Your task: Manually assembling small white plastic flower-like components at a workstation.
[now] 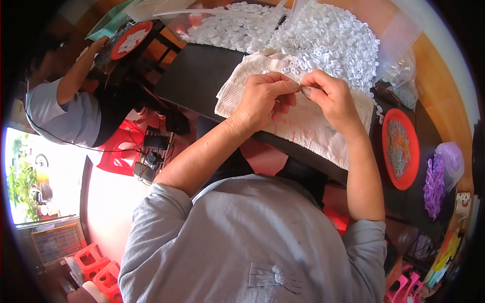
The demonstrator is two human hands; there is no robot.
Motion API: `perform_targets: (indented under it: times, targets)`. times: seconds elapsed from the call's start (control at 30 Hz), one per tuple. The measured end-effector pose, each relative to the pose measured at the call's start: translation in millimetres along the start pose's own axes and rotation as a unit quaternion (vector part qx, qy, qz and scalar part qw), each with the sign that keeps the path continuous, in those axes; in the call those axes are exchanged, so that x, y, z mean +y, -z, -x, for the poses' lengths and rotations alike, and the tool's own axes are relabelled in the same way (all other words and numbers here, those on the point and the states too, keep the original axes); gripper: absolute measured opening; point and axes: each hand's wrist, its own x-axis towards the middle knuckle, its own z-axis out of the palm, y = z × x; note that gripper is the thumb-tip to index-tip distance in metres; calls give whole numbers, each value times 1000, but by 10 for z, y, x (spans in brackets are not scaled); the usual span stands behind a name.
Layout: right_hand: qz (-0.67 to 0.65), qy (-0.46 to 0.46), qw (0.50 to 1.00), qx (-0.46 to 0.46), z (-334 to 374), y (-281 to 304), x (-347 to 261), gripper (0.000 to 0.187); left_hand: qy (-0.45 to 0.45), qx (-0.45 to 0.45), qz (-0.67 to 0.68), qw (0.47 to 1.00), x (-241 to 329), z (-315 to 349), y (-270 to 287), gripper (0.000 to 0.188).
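Over a cream towel (305,129) on the dark table, my two hands meet with their fingertips almost touching. My left hand (267,98) is closed in a pinch of thumb and forefinger, its other fingers curled. Opposite it, my right hand (331,98) pinches too, with thumb against forefinger. Whatever sits between the fingertips is too small to make out. Just beyond the hands, a few small white plastic pieces (301,64) lie on the towel's far edge. They come from a large heap of white plastic pieces (333,38) behind.
A red plate (415,151) with thin metal pieces stands to the right, beside purple strips (433,189) and a purple bag (450,157). A second white heap (227,30) lies far left. A co-worker (65,111) reaches toward another red plate (144,31). Red stools (91,258) stand lower left.
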Motion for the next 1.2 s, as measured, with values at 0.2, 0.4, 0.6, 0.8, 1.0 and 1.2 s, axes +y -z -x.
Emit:
perform_targets:
  times: [0.2,0.4,0.6,0.8,1.0,1.2]
  targets:
    - [12,33,999,18,-1,-13,-15,7,29,-15,11,999,48,22,-8,14]
    - [21,44,999,-1,-9,-30,-14,8,30,-7,25,999,-10,-1,42,12]
    - [-73,-58,996,-2,-13,-15,-64,8,23,-5,20,1000,7,20,37,11]
    - [-73,-46,996,-6,-14,-47,-40,10,15,2,44,999,14,22,28,11]
    - [-52,-1,998,29,-13,-91,-56,11,44,-5,69,997,49,23,35,13]
    - [3,29,999,19,-4,-45,-78,6,46,9,55,997,15,53,10,14]
